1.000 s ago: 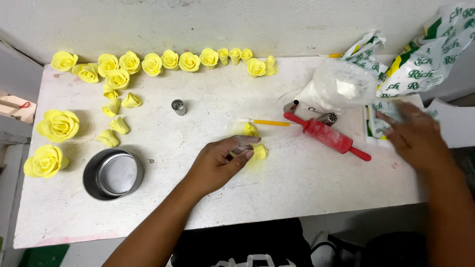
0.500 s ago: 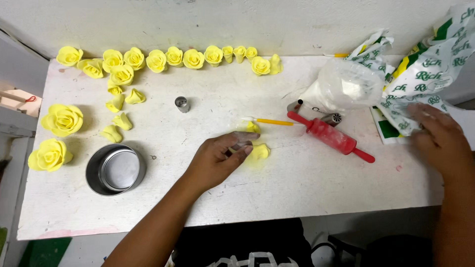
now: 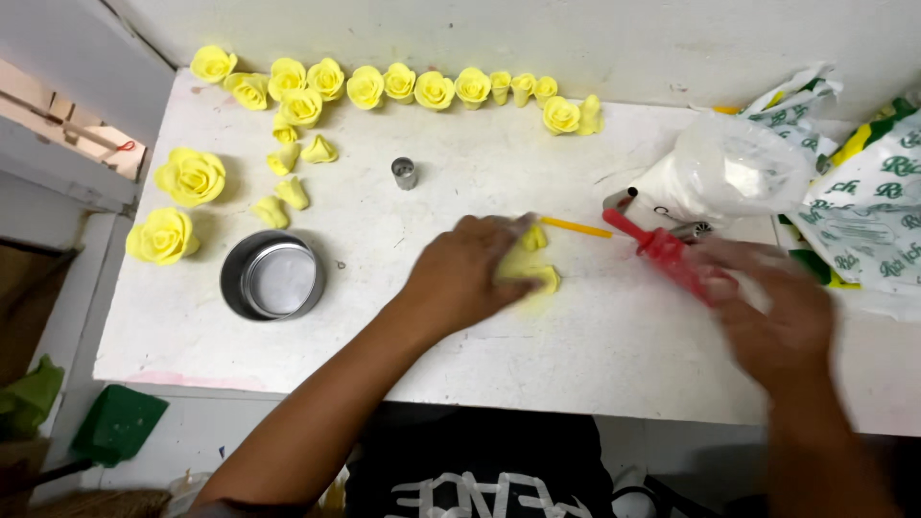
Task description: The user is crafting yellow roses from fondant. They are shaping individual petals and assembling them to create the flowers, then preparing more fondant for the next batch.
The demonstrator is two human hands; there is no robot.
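On the white table [image 3: 499, 345], near its middle, the left hand [image 3: 465, 273] lies palm down with its fingers curled over a lump of yellow paste [image 3: 532, 273], pressing on it. The paste is soft-looking, pale lemon, flattened and uneven at the edges; a smaller bit [image 3: 534, 237] stands just above it, touching the fingertips. Only the right side of the lump shows past the hand.

The right hand [image 3: 772, 312] is blurred. It sits over the lower end of a red roller [image 3: 672, 259], which lies slanted from upper left to lower right; whether the fingers are closed round its handle or just spread above it I cannot tell. A thin yellow stick [image 3: 576, 227] lies between the paste and the roller's upper end. Two small metal tips [image 3: 619, 200] lie just beside the roller.

Behind the roller rests a clear bag of white powder [image 3: 739, 173], and beyond it a green-and-white printed bag [image 3: 863, 201] at the right edge.

A row of finished yellow roses [image 3: 384, 86] runs along the far edge, with two larger roses [image 3: 192, 177] at the left edge and a few buds [image 3: 288, 192] near them. A round tin [image 3: 273, 278] stands left of the left hand, and a small metal nozzle [image 3: 405, 173] stands upright, well apart from both hands.
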